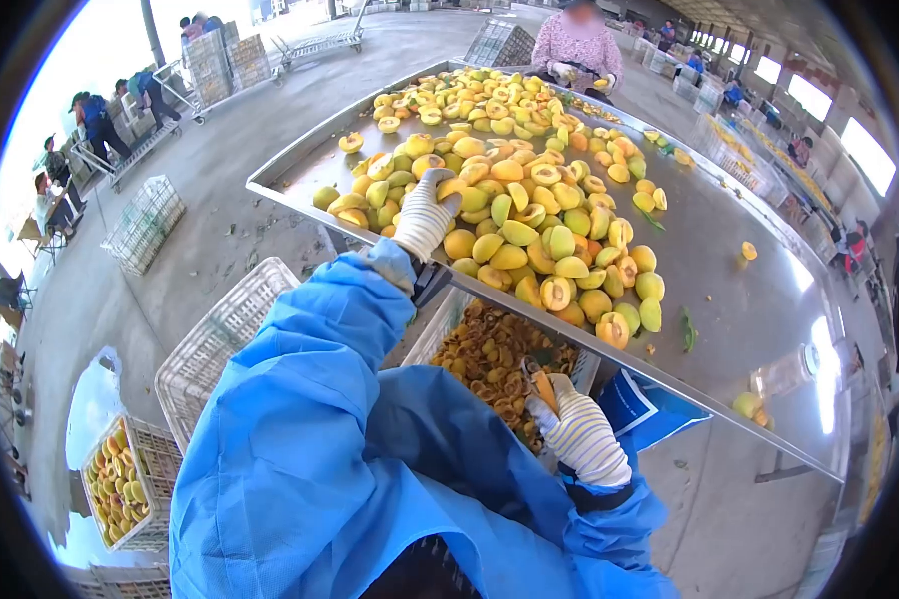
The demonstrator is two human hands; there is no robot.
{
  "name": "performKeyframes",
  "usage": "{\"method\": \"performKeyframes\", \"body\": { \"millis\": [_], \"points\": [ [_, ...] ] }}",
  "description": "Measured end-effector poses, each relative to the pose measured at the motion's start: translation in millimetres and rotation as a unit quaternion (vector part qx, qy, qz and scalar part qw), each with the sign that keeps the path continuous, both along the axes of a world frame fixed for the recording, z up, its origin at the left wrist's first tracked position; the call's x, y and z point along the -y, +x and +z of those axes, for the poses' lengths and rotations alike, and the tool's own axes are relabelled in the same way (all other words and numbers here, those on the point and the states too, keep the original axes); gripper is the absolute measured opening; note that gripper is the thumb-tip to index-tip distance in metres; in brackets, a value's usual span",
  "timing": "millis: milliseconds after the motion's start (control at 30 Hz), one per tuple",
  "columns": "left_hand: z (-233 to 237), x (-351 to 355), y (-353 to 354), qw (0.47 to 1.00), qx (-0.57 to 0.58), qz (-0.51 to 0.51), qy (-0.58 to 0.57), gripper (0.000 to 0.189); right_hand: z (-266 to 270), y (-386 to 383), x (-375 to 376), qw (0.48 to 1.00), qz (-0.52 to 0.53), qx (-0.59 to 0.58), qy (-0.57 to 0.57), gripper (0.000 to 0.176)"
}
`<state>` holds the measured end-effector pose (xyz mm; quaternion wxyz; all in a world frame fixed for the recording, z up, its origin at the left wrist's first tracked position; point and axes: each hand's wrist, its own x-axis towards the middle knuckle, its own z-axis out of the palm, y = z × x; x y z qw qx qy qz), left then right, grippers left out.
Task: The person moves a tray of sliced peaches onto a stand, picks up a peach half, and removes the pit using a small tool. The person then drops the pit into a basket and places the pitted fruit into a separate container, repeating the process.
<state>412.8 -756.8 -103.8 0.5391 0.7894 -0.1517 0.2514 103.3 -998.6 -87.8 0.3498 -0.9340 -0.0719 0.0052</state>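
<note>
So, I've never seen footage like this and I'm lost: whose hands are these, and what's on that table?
One camera, worn on a person's head, looks down at their own gloved hands. The left hand rests among a heap of yellow fruit, many halved, on a metal table. The right hand pinches a small orange piece, too unclear to name, over a crate of brownish-orange scraps. Another person works at the far end.
</note>
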Motion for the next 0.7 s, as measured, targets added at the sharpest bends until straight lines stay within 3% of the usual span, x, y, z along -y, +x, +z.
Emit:
{"method": "performKeyframes", "body": {
  "millis": [33,67,133,233,367,500,633,700],
  "points": [
    [-2,5,-12,0.987,-0.058,-0.084,-0.128,0.035,4,1,-4,0.999,-0.012,0.000,0.038,0.043],
    [25,16,-63,0.904,-0.182,-0.204,-0.329,0.041,8,1,-7,0.997,-0.024,-0.003,0.075,0.040],
    [41,22,-116,0.801,-0.325,-0.296,-0.407,0.043,14,1,-16,0.989,-0.041,0.017,0.141,0.033],
    [35,41,-162,0.663,-0.413,-0.407,-0.474,0.056,18,3,-26,0.975,-0.054,0.081,0.200,0.028],
    [26,63,-203,0.735,-0.389,-0.379,-0.406,0.060,10,5,-31,0.978,-0.060,0.178,0.095,0.027],
    [26,73,-216,0.777,-0.346,-0.366,-0.378,0.055,10,3,-39,0.981,-0.105,0.163,-0.023,0.027],
    [25,79,-228,0.813,-0.306,-0.326,-0.373,0.056,7,1,-42,0.981,-0.112,0.145,-0.068,0.031],
    [21,83,-228,0.805,-0.309,-0.316,-0.396,0.054,7,1,-45,0.983,-0.119,0.115,-0.079,0.035]
  ]
}}
